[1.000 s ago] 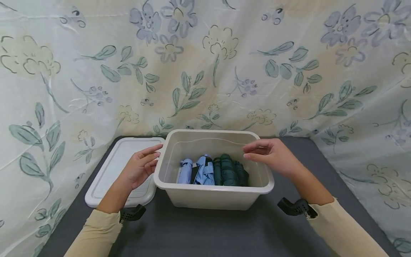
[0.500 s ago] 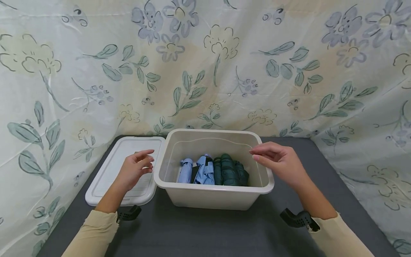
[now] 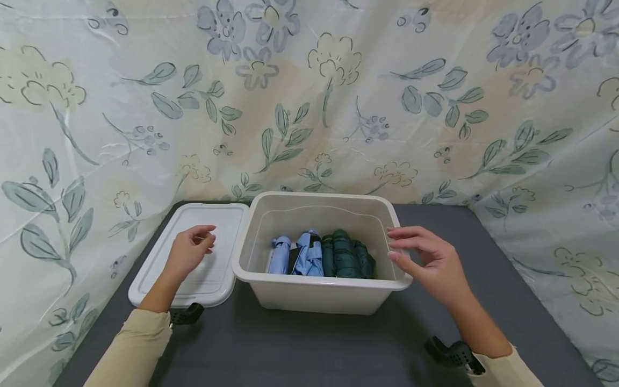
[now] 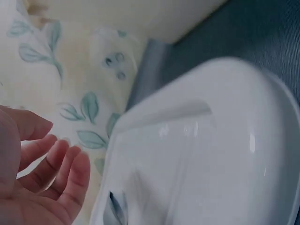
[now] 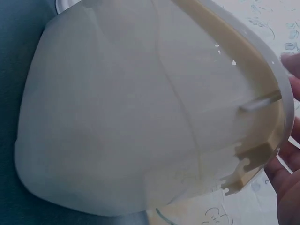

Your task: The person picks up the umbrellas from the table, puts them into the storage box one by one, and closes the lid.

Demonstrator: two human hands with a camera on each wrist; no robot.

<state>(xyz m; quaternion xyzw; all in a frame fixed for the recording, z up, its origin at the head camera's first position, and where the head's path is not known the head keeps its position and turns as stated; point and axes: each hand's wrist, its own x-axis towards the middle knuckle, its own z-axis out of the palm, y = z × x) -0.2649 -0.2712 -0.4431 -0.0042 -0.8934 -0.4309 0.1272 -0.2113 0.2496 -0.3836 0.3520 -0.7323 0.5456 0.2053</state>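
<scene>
A cream plastic storage bin (image 3: 319, 295) stands in the middle of the table. Inside it, side by side, lie a light blue roll (image 3: 280, 257), a light blue bundle with black parts (image 3: 309, 255) that looks like a folded umbrella, and dark green rolled bundles (image 3: 344, 255). Over the white lid (image 3: 213, 274) hovers my left hand (image 3: 188, 250), its fingers loosely bent and holding nothing. My right hand (image 3: 435, 263) is at the bin's right rim with relaxed fingers; whether they touch the rim cannot be told. Several fingers (image 5: 288, 154) show past that rim in the right wrist view.
The lid lies flat left of the bin, close to its wall. Dark grey cloth covers the table (image 3: 300, 349). A floral curtain (image 3: 367, 107) hangs behind and along both sides. Each wrist carries a black camera strap (image 3: 454, 355).
My left hand has drawn away from the bin's left rim, leftward over the lid. My right hand has moved right and down, from over the bin's inside to its right rim. The bundles stay put.
</scene>
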